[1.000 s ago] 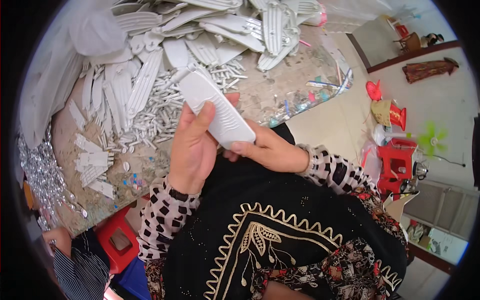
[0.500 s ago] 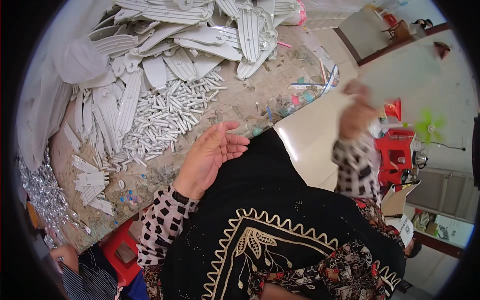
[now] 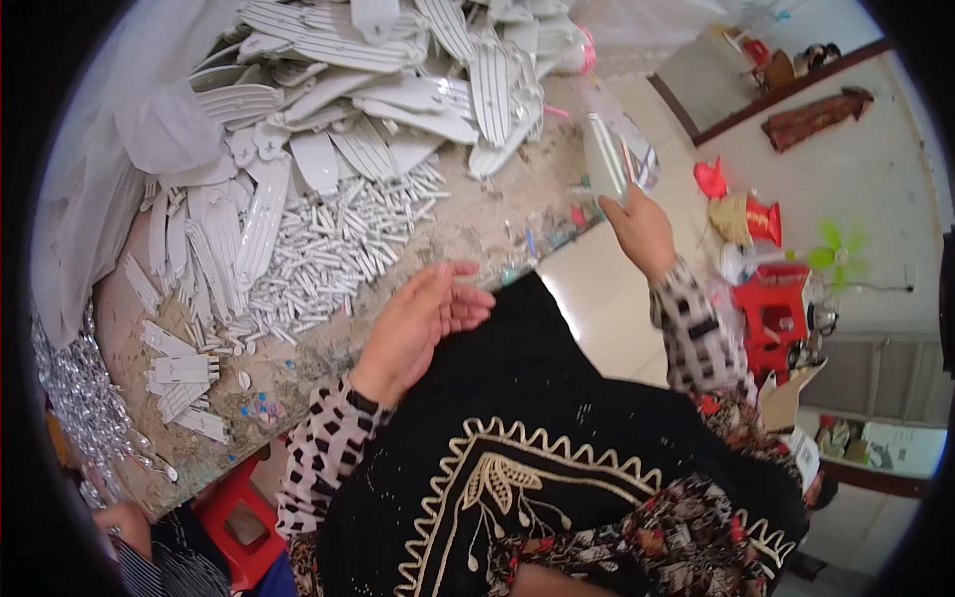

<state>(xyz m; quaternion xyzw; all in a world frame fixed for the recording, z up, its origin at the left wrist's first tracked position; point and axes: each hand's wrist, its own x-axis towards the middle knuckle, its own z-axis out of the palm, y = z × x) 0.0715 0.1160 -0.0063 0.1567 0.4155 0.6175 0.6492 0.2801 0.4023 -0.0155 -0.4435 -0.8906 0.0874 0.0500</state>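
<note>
My right hand (image 3: 645, 231) is closed on the lower end of a long pale plastic piece (image 3: 603, 157), held over the table's right corner. The piece is blade-like with lengthwise ridges. My left hand (image 3: 420, 323) hovers by the table's front edge, palm turned inward and fingers loosely curled apart, with nothing seen in it. Beyond it lies a heap of small white plastic pegs (image 3: 328, 249). Behind the pegs rises a large pile of ribbed white plastic blades (image 3: 413, 95).
Flat white pieces (image 3: 184, 368) lie on the worn table (image 3: 308, 373) at left. Shiny silver parts (image 3: 99, 398) are heaped at the far left, near another person's hand (image 3: 127, 522). Red stools (image 3: 771, 308) and a green-bladed fan (image 3: 838, 256) stand off to the right.
My right hand, blurred and out over the floor before, has moved left to the table corner and now grips the pale plastic piece. My left hand has hardly moved.
</note>
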